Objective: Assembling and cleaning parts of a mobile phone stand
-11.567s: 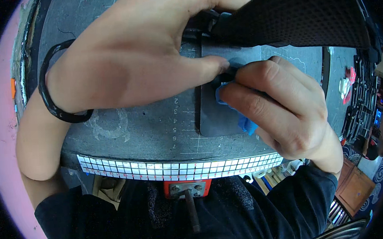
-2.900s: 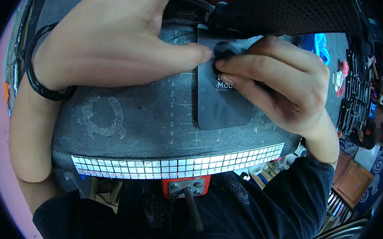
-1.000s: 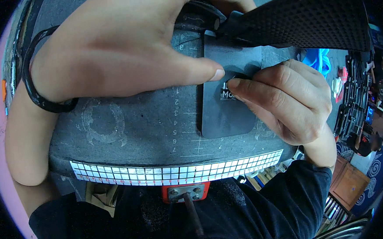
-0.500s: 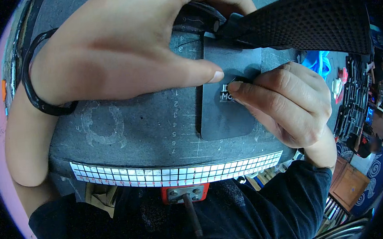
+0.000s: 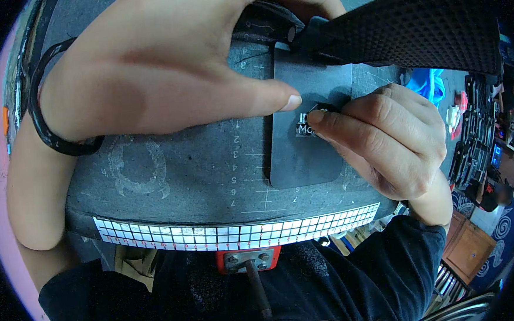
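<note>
A dark, flat panel with rounded corners (image 5: pixel 304 163) lies on the grey work surface. On it sits a small black label with white lettering (image 5: pixel 305 129), partly covered by my right fingertips. My right hand (image 5: pixel 385 135) is closed in a pinch at the label's right edge. My left hand (image 5: pixel 180 65) arches over from the left, thumb stretched to the panel's left edge. Its other fingers bend around the end of a textured black strap (image 5: pixel 414 33), which rises beyond the panel; their grip is partly hidden. A black band circles my left wrist.
A white gridded ruler strip (image 5: pixel 238 235) runs along the near edge, above a red bracket (image 5: pixel 222 262) with a metal rod. White scale marks cover the grey surface. Blue cloth (image 5: pixel 428 85) lies to the right, with racked dark tools and a brown wooden panel (image 5: pixel 468 247) farther right.
Almost nothing differs. My right hand and the strap have shifted very slightly; both hands keep their places at the panel.
</note>
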### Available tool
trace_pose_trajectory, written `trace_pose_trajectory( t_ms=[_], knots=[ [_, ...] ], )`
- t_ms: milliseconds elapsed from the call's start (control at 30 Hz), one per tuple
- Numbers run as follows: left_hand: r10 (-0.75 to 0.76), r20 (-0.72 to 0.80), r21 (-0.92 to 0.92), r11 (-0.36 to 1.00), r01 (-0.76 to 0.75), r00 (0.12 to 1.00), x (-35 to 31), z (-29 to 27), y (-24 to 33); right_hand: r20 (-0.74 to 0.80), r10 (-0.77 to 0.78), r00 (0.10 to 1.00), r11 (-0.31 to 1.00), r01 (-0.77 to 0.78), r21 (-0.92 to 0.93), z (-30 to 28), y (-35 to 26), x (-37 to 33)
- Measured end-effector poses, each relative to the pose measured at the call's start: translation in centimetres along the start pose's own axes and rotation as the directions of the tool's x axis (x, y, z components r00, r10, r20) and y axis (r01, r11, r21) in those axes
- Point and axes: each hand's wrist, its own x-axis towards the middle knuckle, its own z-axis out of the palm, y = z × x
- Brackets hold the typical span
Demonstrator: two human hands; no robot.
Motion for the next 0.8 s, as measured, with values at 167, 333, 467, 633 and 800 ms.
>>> trace_pose_trajectory(
  t_ms=[167, 333, 467, 633, 800],
  knots=[
    [-0.005, -0.005, -0.005, 1.000, 0.005, 1.000, -0.27, 0.15, -0.11, 0.004, -0.001, 1.000, 1.000, 0.001, -0.009, -0.02, -0.12, 0.00],
    [-0.010, -0.010, -0.005, 1.000, 0.010, 1.000, -0.34, 0.46, -0.62, 0.024, 0.023, 0.999, 1.000, -0.023, 0.010, -0.15, -0.26, 0.02],
    [-0.017, -0.010, -0.007, 1.000, 0.017, 1.000, -0.44, 0.61, -0.86, 0.038, 0.036, 0.999, 0.999, -0.037, 0.014, -0.40, -0.36, -0.01],
    [-0.022, -0.014, -0.009, 1.000, 0.022, 1.000, -0.51, 0.61, -0.90, 0.079, 0.040, 0.996, 0.999, -0.041, 0.007, -0.62, -0.44, -0.05],
    [-0.025, -0.017, -0.008, 1.000, 0.025, 1.000, -0.40, 0.55, -0.95, 0.081, 0.051, 0.995, 0.999, -0.051, 0.006, -0.66, -0.54, -0.09]
  ],
)
